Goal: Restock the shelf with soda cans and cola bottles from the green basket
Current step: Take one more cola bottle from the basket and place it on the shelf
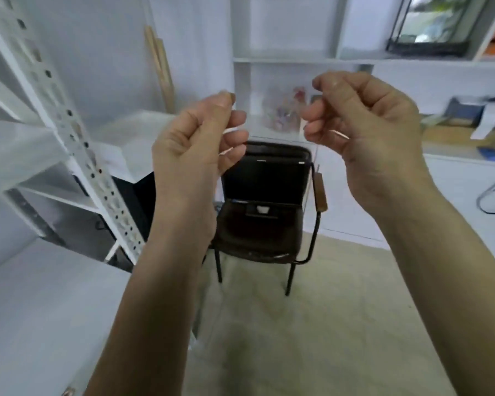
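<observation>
While both arms reach up, white shelf (77, 144) stands at left. Left hand (196, 144) curled shut, pinching clear box's (280, 167) edge. Black chair (266, 207) behind. Right hand (363, 132) curled shut on other edge. Basket, cans, bottles not seen.

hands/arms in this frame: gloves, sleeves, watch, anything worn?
Nothing worn that shows. The left hand and right hand are bare: no gloves, rings or markings visible. Both forearms are bare up to the frame's bottom edge, with no sleeve, watch or wristband in view. Slight blur limits fine detail.
</observation>
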